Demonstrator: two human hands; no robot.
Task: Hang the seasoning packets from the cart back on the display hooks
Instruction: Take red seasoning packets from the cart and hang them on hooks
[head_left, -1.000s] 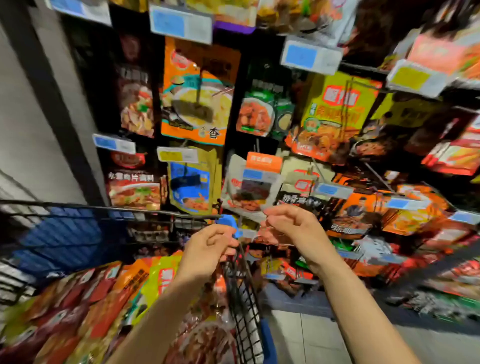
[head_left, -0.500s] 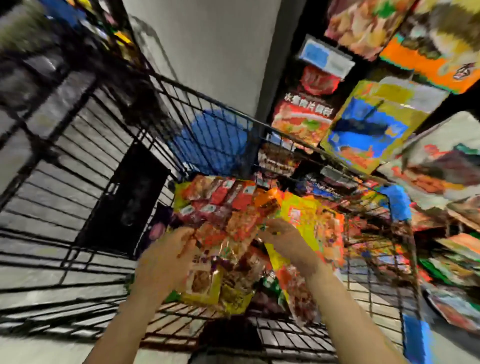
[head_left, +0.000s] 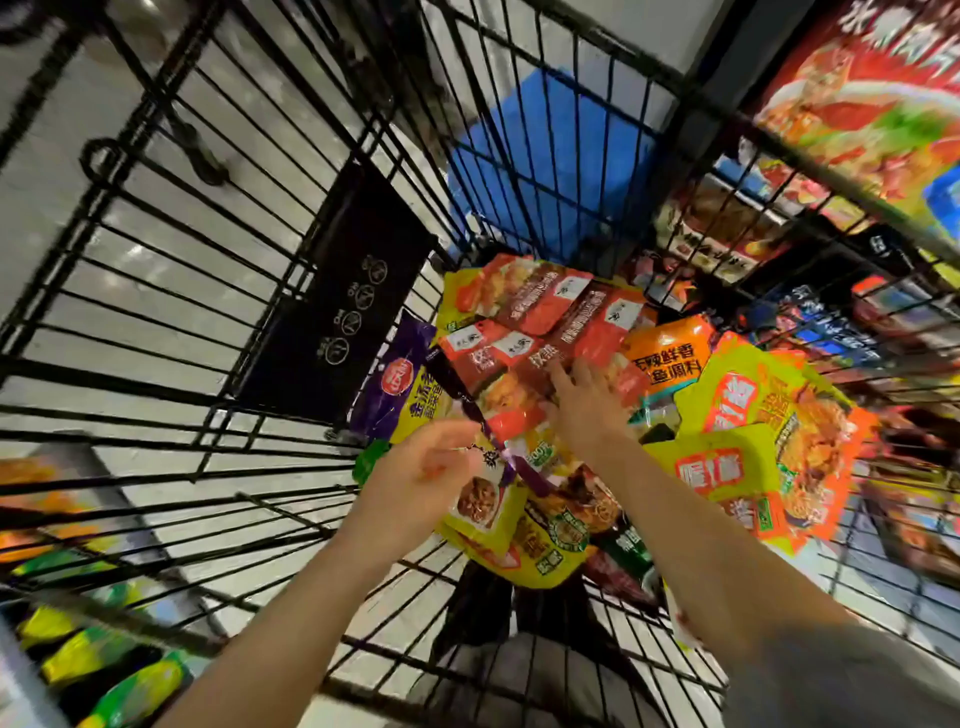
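Note:
A heap of seasoning packets fills the black wire cart (head_left: 171, 291): red packets (head_left: 524, 312) on top, an orange one (head_left: 667, 353), yellow-orange ones (head_left: 769, 415) at the right, a purple one (head_left: 400, 379) at the left. My right hand (head_left: 587, 405) lies flat on the red packets with its fingers spread. My left hand (head_left: 421, 478) hovers over a yellow packet (head_left: 488, 514), fingers curled at a dark purple packet edge (head_left: 488, 452); blur hides whether it grips. Hanging display packets (head_left: 872, 93) show at the upper right.
A black plastic panel (head_left: 337, 312) sits on the cart's far wall. Something blue (head_left: 561, 156) lies beyond the cart's end. More display packets (head_left: 727, 228) show through the right wire side. Green-yellow packets (head_left: 104, 675) sit at the lower left.
My view swung from the display down into the cart. Both hands left the hooks and came down onto the packet heap; the right hand now rests on the red packets.

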